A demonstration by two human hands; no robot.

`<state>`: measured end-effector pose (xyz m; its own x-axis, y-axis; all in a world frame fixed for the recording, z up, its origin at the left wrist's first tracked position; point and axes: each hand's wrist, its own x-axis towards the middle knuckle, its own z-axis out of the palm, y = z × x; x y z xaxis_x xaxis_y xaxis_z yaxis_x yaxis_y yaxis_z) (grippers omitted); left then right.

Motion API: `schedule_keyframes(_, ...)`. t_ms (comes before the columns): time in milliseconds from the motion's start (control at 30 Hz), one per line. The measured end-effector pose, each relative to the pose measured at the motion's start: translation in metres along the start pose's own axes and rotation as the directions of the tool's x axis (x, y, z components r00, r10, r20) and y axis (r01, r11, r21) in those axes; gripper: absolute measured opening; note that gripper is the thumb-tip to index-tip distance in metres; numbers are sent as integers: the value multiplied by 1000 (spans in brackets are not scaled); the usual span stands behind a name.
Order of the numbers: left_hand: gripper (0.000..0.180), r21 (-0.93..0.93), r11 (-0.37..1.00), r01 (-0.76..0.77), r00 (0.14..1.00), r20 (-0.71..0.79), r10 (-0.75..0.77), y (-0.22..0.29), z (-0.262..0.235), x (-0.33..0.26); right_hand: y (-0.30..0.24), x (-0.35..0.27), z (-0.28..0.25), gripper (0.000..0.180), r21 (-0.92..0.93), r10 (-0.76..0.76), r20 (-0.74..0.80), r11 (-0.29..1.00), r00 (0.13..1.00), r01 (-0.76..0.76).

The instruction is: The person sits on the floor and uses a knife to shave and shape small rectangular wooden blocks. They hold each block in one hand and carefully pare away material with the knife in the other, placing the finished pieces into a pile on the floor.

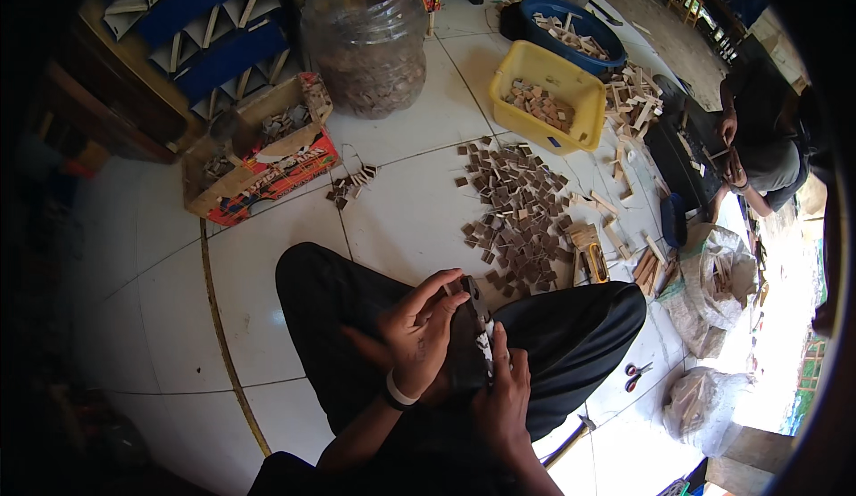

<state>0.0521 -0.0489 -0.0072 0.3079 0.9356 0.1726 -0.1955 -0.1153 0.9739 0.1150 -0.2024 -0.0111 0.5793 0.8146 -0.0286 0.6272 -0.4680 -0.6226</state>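
Observation:
Over my lap I hold a dark oblong block (pixel 465 340) with both hands, its far end pointing away from me. White material shows along its right side. My left hand (pixel 423 331) is closed at the block's upper left, thumb and fingertips meeting near its far end; whether they also pinch a small piece there I cannot make out. The fingers of my right hand (pixel 506 389) press against the right side, beside the white part. Just beyond my knees lies a spread pile of small brown square tiles (pixel 522 206), loosely heaped on the white floor.
A yellow tub (pixel 571 131) and a blue basin (pixel 571 32) hold small pieces. At left stand a cardboard box (pixel 267 171) and a clear plastic drum (pixel 366 50). Scissors (pixel 637 376), sacks (pixel 704 295) and wood strips (pixel 648 269) lie right. Another person (pixel 758 139) works there.

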Motion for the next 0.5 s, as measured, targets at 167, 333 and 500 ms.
schedule_keyframes(167,27,78,997,-11,999,-30,13,-1,-3,-1,8,1,-1,99,-43,-31,38,999,999,33)
schedule_keyframes(333,24,251,963,-103,994,-4,107,3,-6,-1,8,-4,-5,97,-69,-43,43,997,998,46)
schedule_keyframes(500,28,311,944,-110,993,78,90,7,-7,-4,15,-4,-11,94,-83,-62,71,994,996,67)
